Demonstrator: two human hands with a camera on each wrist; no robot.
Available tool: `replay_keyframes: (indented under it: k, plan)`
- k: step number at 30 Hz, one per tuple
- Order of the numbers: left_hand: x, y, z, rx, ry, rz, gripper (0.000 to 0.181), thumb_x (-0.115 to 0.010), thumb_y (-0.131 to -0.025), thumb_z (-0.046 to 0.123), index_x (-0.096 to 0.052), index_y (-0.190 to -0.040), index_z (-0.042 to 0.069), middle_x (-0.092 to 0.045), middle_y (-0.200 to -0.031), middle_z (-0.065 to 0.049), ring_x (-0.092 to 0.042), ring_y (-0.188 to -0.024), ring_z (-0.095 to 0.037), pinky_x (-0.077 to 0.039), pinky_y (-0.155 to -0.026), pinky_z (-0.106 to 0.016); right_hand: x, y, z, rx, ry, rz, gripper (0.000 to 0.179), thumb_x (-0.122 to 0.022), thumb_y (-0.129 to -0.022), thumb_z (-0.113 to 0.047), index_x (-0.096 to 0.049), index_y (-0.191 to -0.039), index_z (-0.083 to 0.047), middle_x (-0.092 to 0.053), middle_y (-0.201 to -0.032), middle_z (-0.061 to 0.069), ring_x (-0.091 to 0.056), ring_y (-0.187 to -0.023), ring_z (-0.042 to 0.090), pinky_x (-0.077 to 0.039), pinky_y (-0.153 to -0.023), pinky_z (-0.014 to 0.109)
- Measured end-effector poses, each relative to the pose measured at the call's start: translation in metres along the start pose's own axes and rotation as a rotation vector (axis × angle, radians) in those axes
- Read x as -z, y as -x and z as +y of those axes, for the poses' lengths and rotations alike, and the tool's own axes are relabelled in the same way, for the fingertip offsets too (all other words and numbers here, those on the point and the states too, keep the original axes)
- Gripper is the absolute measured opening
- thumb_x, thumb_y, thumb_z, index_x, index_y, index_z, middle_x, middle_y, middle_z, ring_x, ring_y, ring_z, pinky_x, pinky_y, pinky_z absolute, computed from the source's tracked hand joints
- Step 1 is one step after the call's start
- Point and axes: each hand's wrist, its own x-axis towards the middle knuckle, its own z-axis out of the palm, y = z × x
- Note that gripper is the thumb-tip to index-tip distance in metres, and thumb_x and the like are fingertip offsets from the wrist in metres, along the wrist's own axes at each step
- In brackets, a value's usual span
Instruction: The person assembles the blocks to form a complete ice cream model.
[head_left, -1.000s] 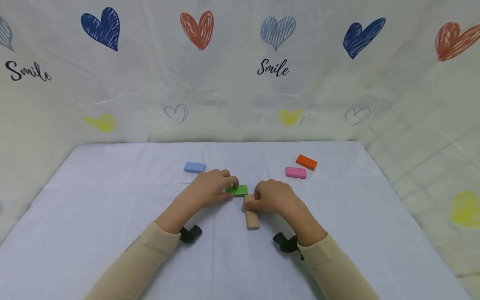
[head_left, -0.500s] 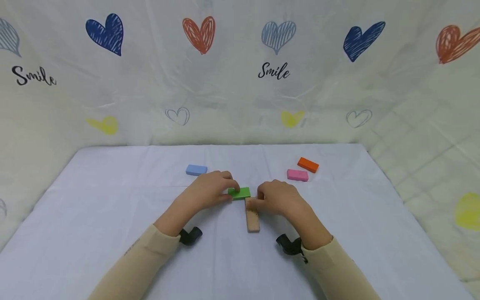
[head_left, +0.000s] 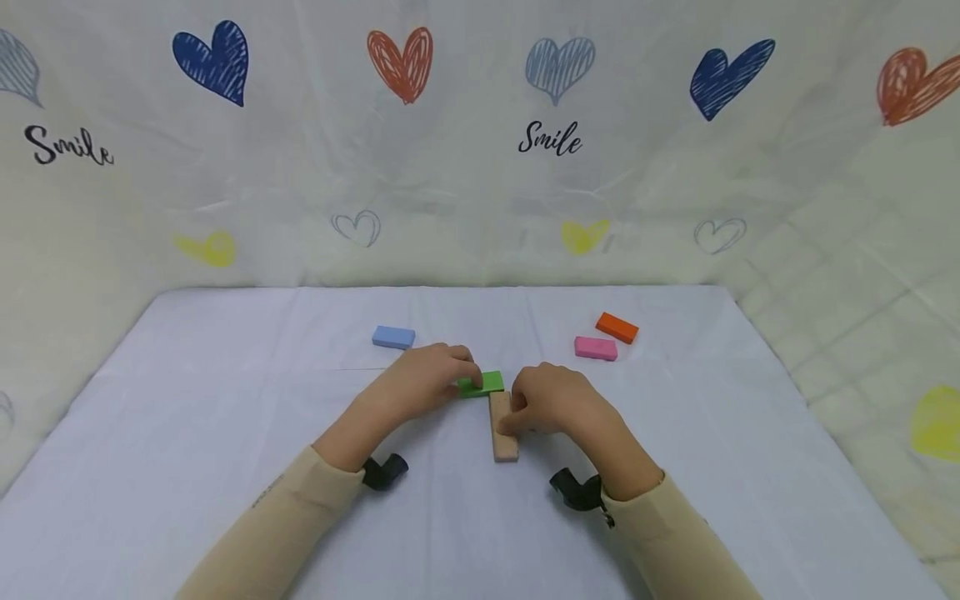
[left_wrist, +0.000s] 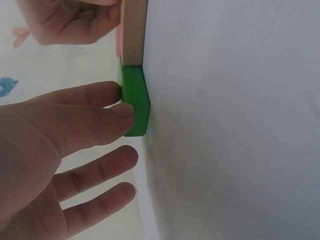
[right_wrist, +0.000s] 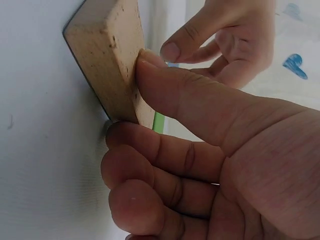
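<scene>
Near the table's middle, a green block (head_left: 492,381) lies flat, its long side running left to right. A plain wooden block (head_left: 505,450) points from its near right edge toward the wearer; their ends meet in the left wrist view. The left hand (head_left: 422,381) pinches the left part of the green block (left_wrist: 136,87) between thumb and index finger, its other fingers spread apart. With the thumb on top of the wooden block (right_wrist: 97,52) and the index finger at its lower side edge, the right hand (head_left: 557,400) holds it from the right, remaining fingers curled.
A light blue block (head_left: 393,337) lies behind the left hand. At the back right are a pink block (head_left: 596,348) and an orange block (head_left: 617,327), close together. A white cloth (head_left: 225,400) covers the table, and a heart-printed curtain (head_left: 465,167) hangs behind.
The right thumb has slid along the wooden block toward the wearer, from its far part to about its middle. The left hand keeps its hold on the green block; the view has shifted slightly.
</scene>
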Motion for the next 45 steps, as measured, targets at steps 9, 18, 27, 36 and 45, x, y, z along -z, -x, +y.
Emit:
replay_keyframes:
  k: [9,18,27,36,45]
  plan:
    - [0.002,-0.003,0.002,-0.018,0.013,-0.003,0.029,-0.078,-0.084,0.005,-0.075,-0.108,0.021,-0.07,-0.116,0.008,-0.064,-0.102,-0.018,-0.054,-0.085,-0.033,0.001,-0.003,0.002,0.006,-0.007,-0.012,0.028,-0.079,-0.082,-0.042,-0.066,-0.072,-0.02,-0.06,-0.066,-0.002,-0.057,-0.063,0.016,-0.044,-0.055,0.03]
    - [-0.001,-0.005,0.003,-0.001,0.031,-0.05,0.036,-0.076,-0.088,0.009,-0.072,-0.121,0.021,-0.066,-0.132,0.007,-0.062,-0.107,-0.019,-0.053,-0.087,-0.03,0.002,-0.002,0.003,0.011,-0.01,-0.011,0.029,-0.079,-0.082,-0.042,-0.066,-0.071,-0.019,-0.06,-0.066,-0.002,-0.057,-0.063,0.016,-0.043,-0.055,0.03]
    - [-0.002,-0.005,0.002,-0.01,0.037,-0.049,0.046,-0.072,-0.089,0.0,-0.065,-0.128,0.022,-0.072,-0.115,0.011,-0.061,-0.102,-0.018,-0.053,-0.08,-0.029,-0.001,-0.004,0.002,0.044,-0.012,-0.002,0.032,-0.078,-0.083,-0.046,-0.063,-0.073,-0.019,-0.059,-0.067,-0.002,-0.056,-0.063,0.015,-0.042,-0.056,0.03]
    - [0.0,-0.005,0.001,-0.044,0.018,-0.047,0.04,-0.075,-0.088,0.004,-0.068,-0.122,0.024,-0.063,-0.136,0.004,-0.059,-0.115,-0.021,-0.053,-0.089,-0.032,0.006,-0.005,0.013,0.087,-0.043,0.056,0.023,-0.072,-0.089,-0.044,-0.068,-0.085,-0.021,-0.061,-0.071,-0.003,-0.057,-0.066,0.015,-0.045,-0.059,0.031]
    - [0.013,0.0,0.025,-0.096,-0.028,-0.106,0.029,-0.075,-0.091,0.021,-0.071,-0.12,0.024,-0.062,-0.131,0.0,-0.057,-0.12,-0.022,-0.054,-0.092,-0.034,0.008,-0.011,0.019,0.321,0.001,0.223,0.035,-0.052,-0.092,0.001,-0.076,-0.111,-0.016,-0.067,-0.113,-0.002,-0.064,-0.103,0.018,-0.053,-0.084,0.035]
